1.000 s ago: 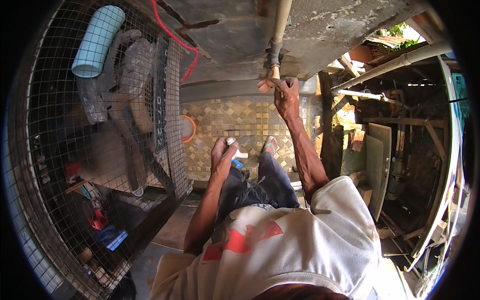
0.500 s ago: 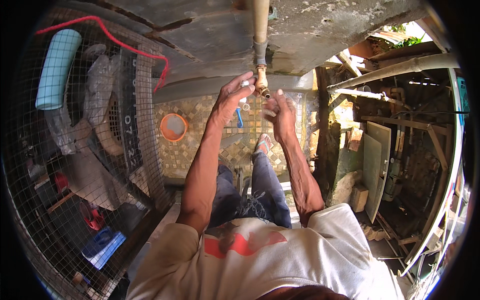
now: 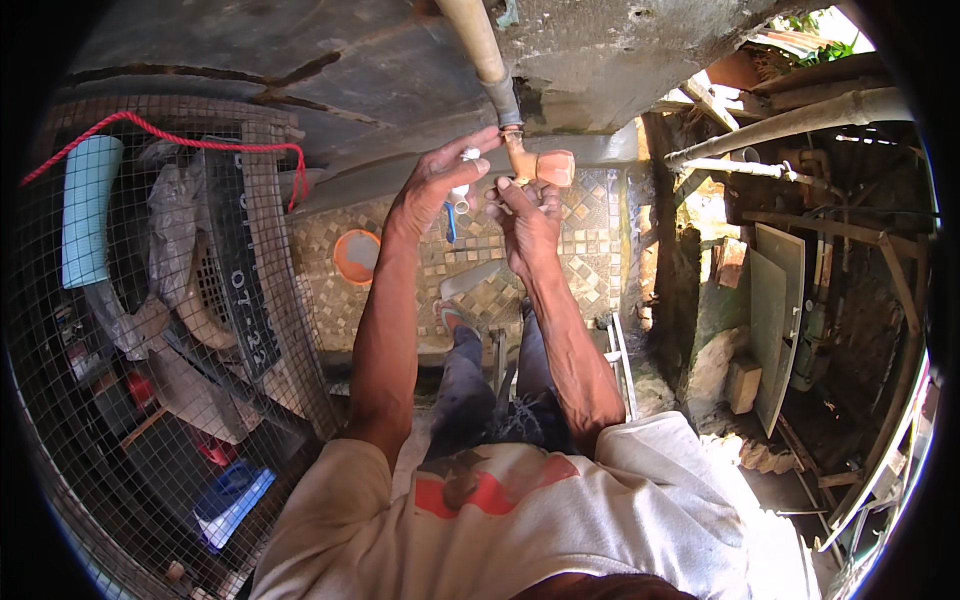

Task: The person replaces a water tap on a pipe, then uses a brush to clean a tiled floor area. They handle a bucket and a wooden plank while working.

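the left hand [image 3: 435, 185] is pinching a small white roll [image 3: 468, 155] between thumb and fingertips, its grip closed on it, just left of the tap [image 3: 535, 165]. a second small white piece [image 3: 460, 200] is showing under that hand, with a thin blue strip [image 3: 451, 220] hanging below; whether the hand is holding these cannot be told. the right hand [image 3: 525, 215] is reaching up under the tap, fingertips touching its brass body; its grip is looking loosely closed around the base, though how firmly cannot be told. the tap is hanging from a grey pipe [image 3: 480, 50] running down the concrete wall [image 3: 300, 70], its orange handle pointing right. below the hands a mosaic floor [image 3: 400, 260] is spreading out, with an orange bowl [image 3: 356, 256] to the left. further left a wire mesh [image 3: 150, 300] is screening stored clutter, with a red cord [image 3: 200, 140] looped across it.
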Available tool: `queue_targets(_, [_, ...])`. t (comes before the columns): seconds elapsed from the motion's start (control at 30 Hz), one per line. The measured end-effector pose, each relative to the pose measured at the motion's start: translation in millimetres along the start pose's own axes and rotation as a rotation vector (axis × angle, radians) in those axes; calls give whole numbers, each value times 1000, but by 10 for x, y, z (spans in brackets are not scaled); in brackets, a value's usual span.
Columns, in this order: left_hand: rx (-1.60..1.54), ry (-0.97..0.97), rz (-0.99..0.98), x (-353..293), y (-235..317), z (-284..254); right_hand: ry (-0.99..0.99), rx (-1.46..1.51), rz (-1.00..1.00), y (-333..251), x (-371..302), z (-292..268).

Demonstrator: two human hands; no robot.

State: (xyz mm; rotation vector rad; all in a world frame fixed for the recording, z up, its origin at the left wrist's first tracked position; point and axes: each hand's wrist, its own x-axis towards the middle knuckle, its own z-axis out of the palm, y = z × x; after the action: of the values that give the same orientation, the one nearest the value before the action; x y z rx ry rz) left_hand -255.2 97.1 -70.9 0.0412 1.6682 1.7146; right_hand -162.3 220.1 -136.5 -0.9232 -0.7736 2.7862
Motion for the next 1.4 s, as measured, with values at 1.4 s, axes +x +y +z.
queue_targets(1.4, [129, -103, 117, -71, -129, -286, -148, 502, 293, -2, -74, -111])
